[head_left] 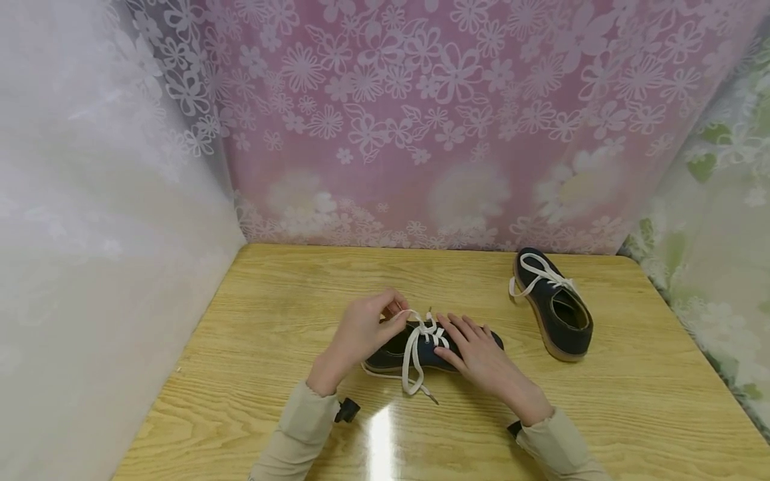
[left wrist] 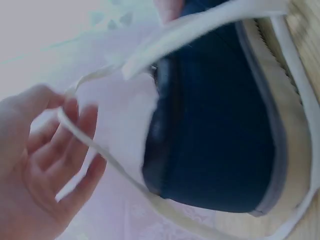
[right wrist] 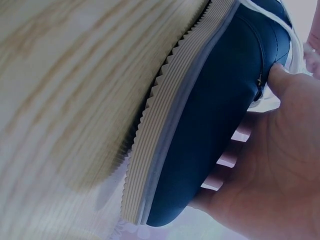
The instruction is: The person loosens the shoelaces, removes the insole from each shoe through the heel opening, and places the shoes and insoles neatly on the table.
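A dark navy shoe [head_left: 438, 359] with a pale ridged sole lies sideways on the table, its toe to the right. My left hand [head_left: 361, 327] pinches a white shoelace [left wrist: 102, 151] between thumb and index finger, above the shoe's opening. The lace runs in a loose loop past the heel in the left wrist view. Across the front of the shoe rests my right hand [head_left: 481, 354], fingers extended over the top and thumb near the lace rows. In the right wrist view its thumb touches the upper [right wrist: 215, 110]. A lace loop [head_left: 409, 367] hangs over the near side.
A second navy shoe [head_left: 565, 339] with white laces stands at the back right of the wooden table [head_left: 289, 287]. Floral curtains [head_left: 373, 133] enclose the back and both sides. Black wrist bands [head_left: 347, 410] show at the beige cuffs.
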`<state>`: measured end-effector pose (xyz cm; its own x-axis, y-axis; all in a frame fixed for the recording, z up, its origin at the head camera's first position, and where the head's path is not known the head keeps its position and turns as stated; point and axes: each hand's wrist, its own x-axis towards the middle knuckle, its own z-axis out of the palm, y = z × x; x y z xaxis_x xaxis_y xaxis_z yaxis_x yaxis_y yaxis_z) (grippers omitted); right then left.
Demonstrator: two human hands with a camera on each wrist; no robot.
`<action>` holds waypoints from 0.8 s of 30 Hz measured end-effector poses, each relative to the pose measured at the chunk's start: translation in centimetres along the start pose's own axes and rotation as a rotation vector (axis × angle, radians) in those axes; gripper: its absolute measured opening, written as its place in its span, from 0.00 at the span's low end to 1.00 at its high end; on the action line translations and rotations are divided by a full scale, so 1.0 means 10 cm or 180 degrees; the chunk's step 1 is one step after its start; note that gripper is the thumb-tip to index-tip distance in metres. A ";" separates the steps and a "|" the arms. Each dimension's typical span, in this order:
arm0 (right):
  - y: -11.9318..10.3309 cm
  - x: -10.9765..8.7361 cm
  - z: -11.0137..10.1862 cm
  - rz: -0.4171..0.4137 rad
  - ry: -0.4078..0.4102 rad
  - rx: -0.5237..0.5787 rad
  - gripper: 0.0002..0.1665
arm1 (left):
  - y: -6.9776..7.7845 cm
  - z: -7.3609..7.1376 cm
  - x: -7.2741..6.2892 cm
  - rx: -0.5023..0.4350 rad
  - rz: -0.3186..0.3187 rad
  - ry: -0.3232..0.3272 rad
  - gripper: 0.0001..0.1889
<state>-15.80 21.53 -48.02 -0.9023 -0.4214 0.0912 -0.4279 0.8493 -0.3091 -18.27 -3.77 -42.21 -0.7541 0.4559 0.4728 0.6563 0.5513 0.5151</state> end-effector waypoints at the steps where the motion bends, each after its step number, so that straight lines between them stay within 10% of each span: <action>1: 0.00 0.00 0.00 0.0000 0.0002 0.0005 0.40 | 0.03 -0.01 0.00 -0.0113 0.0006 -0.0141 0.02; 8: 0.00 -0.01 0.00 -0.0030 0.0037 -0.0007 0.40 | 0.15 0.04 -0.01 -0.0447 0.0134 -0.0897 0.06; 18: 0.01 0.00 0.01 -0.0020 0.0017 -0.0023 0.40 | 0.11 0.21 -0.06 0.0519 -0.0234 -0.0822 0.13; 24: 0.01 0.00 0.00 -0.0010 0.0015 -0.0005 0.41 | 0.10 0.19 -0.04 0.0510 -0.0318 -0.0585 0.06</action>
<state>-15.82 21.60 -48.09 -0.9012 -0.4226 0.0965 -0.4308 0.8486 -0.3072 -17.39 -2.07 -43.22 -0.8165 0.5049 0.2800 0.5770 0.6969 0.4260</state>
